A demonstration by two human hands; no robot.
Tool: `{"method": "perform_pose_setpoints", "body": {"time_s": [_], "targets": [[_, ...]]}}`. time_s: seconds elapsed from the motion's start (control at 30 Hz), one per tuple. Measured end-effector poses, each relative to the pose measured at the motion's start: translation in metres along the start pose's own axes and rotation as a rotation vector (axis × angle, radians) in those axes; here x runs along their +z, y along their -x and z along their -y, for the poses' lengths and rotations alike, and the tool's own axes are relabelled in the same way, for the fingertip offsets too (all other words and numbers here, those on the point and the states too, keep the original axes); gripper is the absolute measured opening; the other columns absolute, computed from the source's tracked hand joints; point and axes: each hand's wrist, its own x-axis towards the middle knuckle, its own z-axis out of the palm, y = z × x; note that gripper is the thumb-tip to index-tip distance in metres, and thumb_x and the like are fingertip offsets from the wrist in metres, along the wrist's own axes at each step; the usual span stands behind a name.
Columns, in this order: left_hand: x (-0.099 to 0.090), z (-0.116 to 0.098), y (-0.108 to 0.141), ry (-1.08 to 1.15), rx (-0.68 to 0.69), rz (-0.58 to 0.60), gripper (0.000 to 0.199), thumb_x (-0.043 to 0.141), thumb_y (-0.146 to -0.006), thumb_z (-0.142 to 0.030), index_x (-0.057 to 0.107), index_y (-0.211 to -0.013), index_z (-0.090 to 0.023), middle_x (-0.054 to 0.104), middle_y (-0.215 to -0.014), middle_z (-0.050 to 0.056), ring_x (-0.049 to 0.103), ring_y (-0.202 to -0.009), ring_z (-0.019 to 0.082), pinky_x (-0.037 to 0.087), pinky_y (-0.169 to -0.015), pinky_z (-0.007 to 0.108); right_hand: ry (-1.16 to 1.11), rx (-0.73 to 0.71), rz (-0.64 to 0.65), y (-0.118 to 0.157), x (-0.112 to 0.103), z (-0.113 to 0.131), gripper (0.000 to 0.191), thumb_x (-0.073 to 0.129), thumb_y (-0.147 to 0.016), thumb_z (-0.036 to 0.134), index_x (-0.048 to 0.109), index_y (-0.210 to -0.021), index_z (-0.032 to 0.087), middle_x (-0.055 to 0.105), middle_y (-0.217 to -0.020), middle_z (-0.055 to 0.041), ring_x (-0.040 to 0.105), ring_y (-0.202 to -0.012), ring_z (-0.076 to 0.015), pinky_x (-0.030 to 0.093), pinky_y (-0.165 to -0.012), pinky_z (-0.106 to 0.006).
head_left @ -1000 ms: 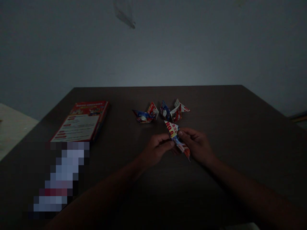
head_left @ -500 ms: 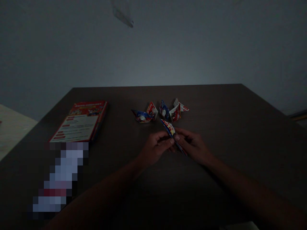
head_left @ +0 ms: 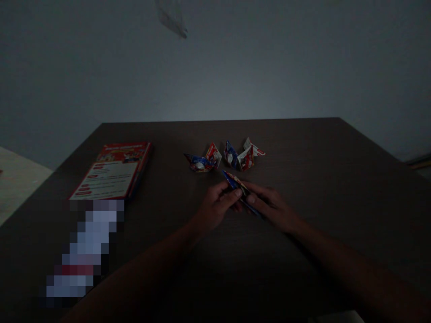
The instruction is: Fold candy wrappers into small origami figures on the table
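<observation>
Between my hands is a folded piece of printed paper (head_left: 233, 180), blue with red and cream, pointed at its far end. My left hand (head_left: 220, 199) pinches it from the left, thumb on top. From the right, my right hand (head_left: 269, 202) grips the same paper, its thumb along the near part; the fingers beneath are partly hidden. Just beyond my hands stand two folded paper shapes with pointed ends: a blue and red one (head_left: 202, 163) on the left and a blue, white and red one (head_left: 247, 158) on the right.
A stack of printed booklets (head_left: 109, 175) with a red and white cover lies on the left of the dark table (head_left: 319, 157). A pixelated patch covers the area in front of it. Behind the table rises a plain wall (head_left: 269, 58) with a translucent thing on it.
The folded paper has turned in my fingers, so more of its blue side shows, and its far tip sits slightly lower and further left. My thumbs have moved a little apart.
</observation>
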Motion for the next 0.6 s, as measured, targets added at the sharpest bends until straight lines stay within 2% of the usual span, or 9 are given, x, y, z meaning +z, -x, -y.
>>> {"method": "perform_pose_setpoints", "body": {"time_s": [0.23,0.43,0.6], "targets": [[-0.0011,-0.0014,-0.001,0.001,-0.024,-0.015,0.025,0.062,-0.079,-0.032,0.057,-0.091,-0.011,0.062,-0.067,0.002,0.058,-0.057,0.011,0.047,-0.055,0.023,0.014,-0.001,-0.035,-0.0008,0.0007,0.0051,0.04,0.032,-0.096,0.04,0.058,-0.116,0.017,0.063,-0.078,-0.0027,0.058,-0.07,-0.0137,0.044,-0.064,-0.024],[-0.0025,-0.0031,-0.003,0.021,-0.055,0.02,0.032,0.065,-0.076,-0.033,0.058,-0.097,-0.009,0.061,-0.07,0.003,0.056,-0.058,0.01,0.045,-0.054,0.023,0.108,-0.002,-0.083,0.0005,0.0035,0.0079,0.039,0.026,-0.098,0.036,0.059,-0.108,0.016,0.062,-0.077,-0.0023,0.056,-0.066,-0.0129,0.042,-0.064,-0.024],[-0.0002,0.0005,-0.0019,-0.091,-0.063,-0.043,0.021,0.062,-0.076,-0.026,0.059,-0.091,-0.011,0.058,-0.065,0.0,0.055,-0.054,0.01,0.046,-0.052,0.022,0.336,0.013,-0.195,-0.0016,0.0046,0.0062,0.033,0.035,-0.095,0.033,0.062,-0.088,0.015,0.052,-0.059,0.0017,0.047,-0.049,-0.0102,0.035,-0.049,-0.022]]}}
